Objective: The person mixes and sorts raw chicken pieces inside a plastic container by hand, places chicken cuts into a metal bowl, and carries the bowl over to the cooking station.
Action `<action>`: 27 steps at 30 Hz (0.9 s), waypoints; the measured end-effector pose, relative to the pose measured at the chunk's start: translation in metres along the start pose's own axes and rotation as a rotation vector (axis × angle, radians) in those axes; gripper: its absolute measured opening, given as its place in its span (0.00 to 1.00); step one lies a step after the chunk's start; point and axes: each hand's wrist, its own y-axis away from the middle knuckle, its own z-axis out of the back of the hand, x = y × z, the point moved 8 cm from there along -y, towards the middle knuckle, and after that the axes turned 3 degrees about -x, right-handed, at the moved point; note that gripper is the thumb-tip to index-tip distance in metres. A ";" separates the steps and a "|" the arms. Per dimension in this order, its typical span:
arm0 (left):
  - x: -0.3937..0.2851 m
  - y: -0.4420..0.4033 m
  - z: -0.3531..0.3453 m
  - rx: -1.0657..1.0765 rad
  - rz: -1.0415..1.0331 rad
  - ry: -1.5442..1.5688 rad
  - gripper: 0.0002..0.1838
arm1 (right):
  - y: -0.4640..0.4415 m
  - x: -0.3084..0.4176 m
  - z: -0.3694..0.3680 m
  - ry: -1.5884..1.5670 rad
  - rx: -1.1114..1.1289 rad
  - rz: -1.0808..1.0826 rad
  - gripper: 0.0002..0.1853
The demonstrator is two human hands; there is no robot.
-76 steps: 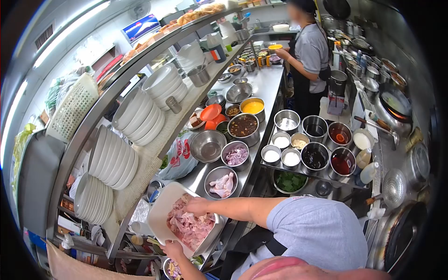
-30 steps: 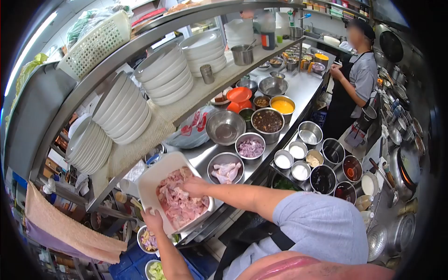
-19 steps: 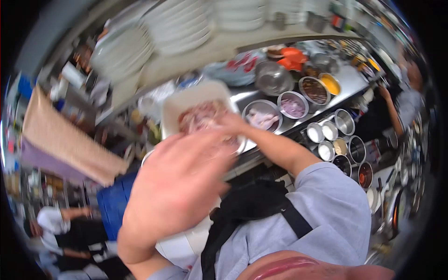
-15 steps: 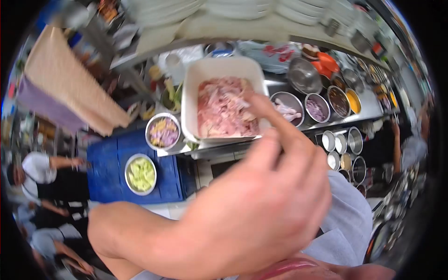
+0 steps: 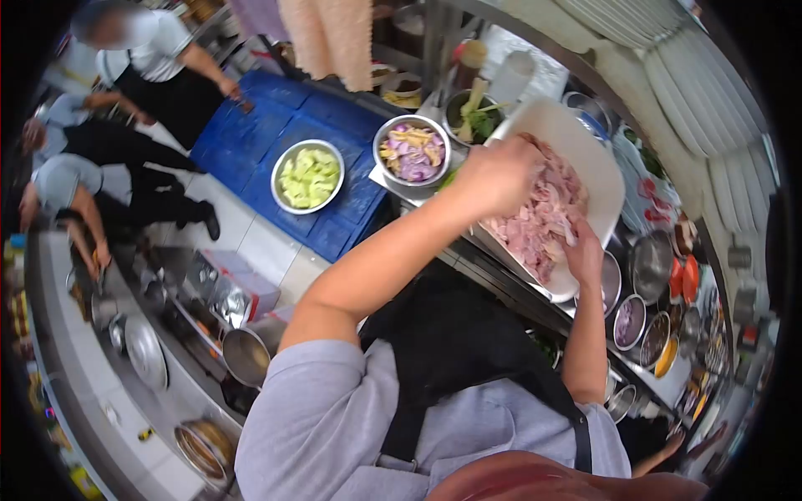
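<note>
Head: left hand (image 5: 505, 174) now at meat (image 5: 543, 221)

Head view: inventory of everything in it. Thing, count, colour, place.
Tub: 1, white, right of centre
Raw meat: one heap, pink, in tub
Metal bowl of chopped purple and yellow pieces: 1, silver, left of tub
Metal bowl of leafy pieces: 1, silver with green, on blue surface
Blue surface: 1, upper left
Towel: 1, peach, top centre
Plates: several stacks, white, upper right
Orange dishes: at least 2, right
Co-workers: at least 3, pale shirts, left
Small far-edge items: too blurred to count
Apron: 1, black, lower centre
Left hand: 1, over meat
Right hand: 1, at meat
</note>
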 end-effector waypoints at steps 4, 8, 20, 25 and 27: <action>0.079 0.016 -0.069 0.131 0.412 -0.093 0.32 | 0.002 0.008 0.004 -0.017 -0.005 0.093 0.17; 0.077 0.021 -0.072 0.082 0.511 -0.119 0.34 | 0.005 0.009 0.004 -0.052 0.041 0.193 0.15; 0.110 0.028 -0.087 -0.101 0.558 -0.218 0.21 | 0.010 0.011 0.005 -0.132 0.248 0.376 0.21; 0.116 0.032 -0.089 -0.036 0.610 -0.127 0.23 | 0.016 0.011 0.008 -0.154 0.199 0.352 0.21; 0.124 0.030 -0.094 -0.032 0.592 -0.100 0.25 | 0.017 0.011 0.010 -0.129 0.153 0.368 0.20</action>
